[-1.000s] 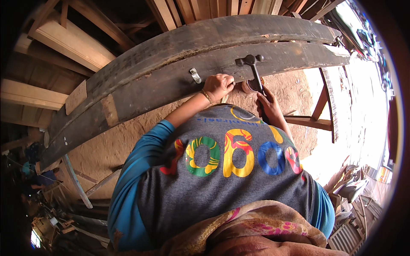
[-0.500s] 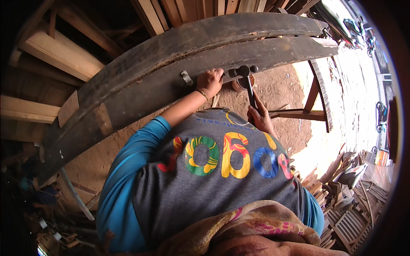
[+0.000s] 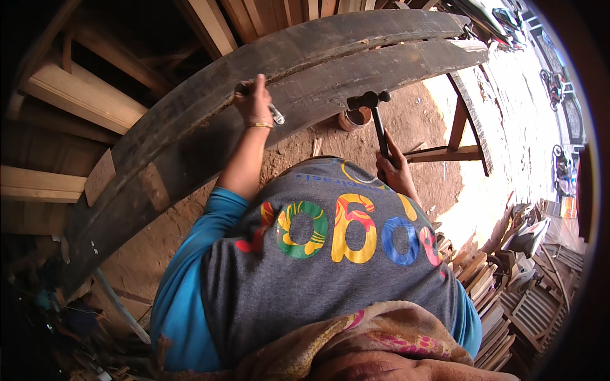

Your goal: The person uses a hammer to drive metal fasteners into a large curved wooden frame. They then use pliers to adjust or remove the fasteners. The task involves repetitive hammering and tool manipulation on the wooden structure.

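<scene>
At 11 o'clock the left hand [image 3: 255, 105] curls its grip round an indistinct dark piece [image 3: 242, 89]; a careless brush could knock the adjacent metal bracket [image 3: 277, 115], if loose, off the curved, scuffed bench [image 3: 324, 95]. At 2, the right hand [image 3: 393, 167] wraps its grip round the hammer [image 3: 379, 122]; a stray swing could hit the left. Timber [image 3: 89, 100] fills 10, sunlit ground [image 3: 505, 162] 3.

Black hammer [image 3: 377, 119]; grey shirt [image 3: 305, 292], blue sleeves [image 3: 181, 286].

hammer [image 3: 378, 120] in the right hand [image 3: 394, 167], its head ahead of that grip; tub [image 3: 350, 122] on the ground [image 3: 422, 130], beyond and left of it; trestle [image 3: 452, 153] to its right; bracket [image 3: 277, 114], apparently on the beam [image 3: 356, 76], just right of the left hand [image 3: 255, 106]
</scene>
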{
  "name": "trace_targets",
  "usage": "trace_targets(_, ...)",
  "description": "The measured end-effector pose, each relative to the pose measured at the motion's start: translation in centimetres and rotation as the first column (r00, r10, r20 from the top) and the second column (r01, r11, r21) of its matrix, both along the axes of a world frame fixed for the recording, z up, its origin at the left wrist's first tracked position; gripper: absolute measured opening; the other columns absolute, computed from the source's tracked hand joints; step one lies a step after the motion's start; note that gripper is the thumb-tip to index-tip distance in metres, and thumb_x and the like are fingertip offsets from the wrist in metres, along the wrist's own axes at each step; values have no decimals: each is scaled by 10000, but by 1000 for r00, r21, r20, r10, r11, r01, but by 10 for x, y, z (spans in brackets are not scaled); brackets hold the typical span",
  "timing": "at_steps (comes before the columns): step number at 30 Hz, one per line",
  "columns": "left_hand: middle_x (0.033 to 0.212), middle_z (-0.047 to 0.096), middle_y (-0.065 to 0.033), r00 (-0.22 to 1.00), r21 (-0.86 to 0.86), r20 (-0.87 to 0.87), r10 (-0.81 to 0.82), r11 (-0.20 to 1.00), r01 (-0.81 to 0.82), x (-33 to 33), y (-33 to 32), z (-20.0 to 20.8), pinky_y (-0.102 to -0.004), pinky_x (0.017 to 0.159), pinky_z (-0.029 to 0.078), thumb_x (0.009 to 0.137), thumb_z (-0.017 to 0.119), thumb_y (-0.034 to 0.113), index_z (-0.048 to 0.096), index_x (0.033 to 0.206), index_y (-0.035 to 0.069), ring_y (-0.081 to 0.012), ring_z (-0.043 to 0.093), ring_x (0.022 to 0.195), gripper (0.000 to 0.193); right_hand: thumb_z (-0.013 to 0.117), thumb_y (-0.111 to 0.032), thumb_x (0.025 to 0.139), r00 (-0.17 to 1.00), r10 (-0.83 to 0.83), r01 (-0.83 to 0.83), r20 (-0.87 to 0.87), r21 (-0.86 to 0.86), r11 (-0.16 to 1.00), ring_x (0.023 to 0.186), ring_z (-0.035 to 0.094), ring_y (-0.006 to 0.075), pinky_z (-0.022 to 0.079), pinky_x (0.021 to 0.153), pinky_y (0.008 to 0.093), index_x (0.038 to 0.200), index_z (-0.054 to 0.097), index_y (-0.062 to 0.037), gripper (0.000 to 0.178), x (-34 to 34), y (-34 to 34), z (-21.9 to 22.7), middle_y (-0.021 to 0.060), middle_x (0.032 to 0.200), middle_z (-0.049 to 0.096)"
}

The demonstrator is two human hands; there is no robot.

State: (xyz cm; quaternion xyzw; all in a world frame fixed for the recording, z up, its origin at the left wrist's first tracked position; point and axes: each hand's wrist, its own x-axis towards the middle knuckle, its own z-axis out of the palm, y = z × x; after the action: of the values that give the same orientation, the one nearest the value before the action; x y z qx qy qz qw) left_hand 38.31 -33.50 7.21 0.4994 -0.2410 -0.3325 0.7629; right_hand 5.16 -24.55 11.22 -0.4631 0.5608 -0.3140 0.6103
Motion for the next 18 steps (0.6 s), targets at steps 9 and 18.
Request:
trace_targets(9,692,624,-115,404,683,682,-609,728,-58,7,36,16,-370,655,510,750,763,384,664,826,63,-278,638,691,345,541,-41,877,999,9,-10,-54,-23,1000,481,397,48,341,435,219,1470,304,-166,650,-14,-13,-3,-50,623,421)
trace_targets(18,916,607,-102,319,409,881,-351,902,-139,-19,85,-14,-403,668,507,792,700,208,632,945,108,-323,624,811,196,536,-31,869,979,171,-178,-114,-60,982,498,421,51,370,454,233,1468,309,-158,653,-2,-42,2,-45,623,429)
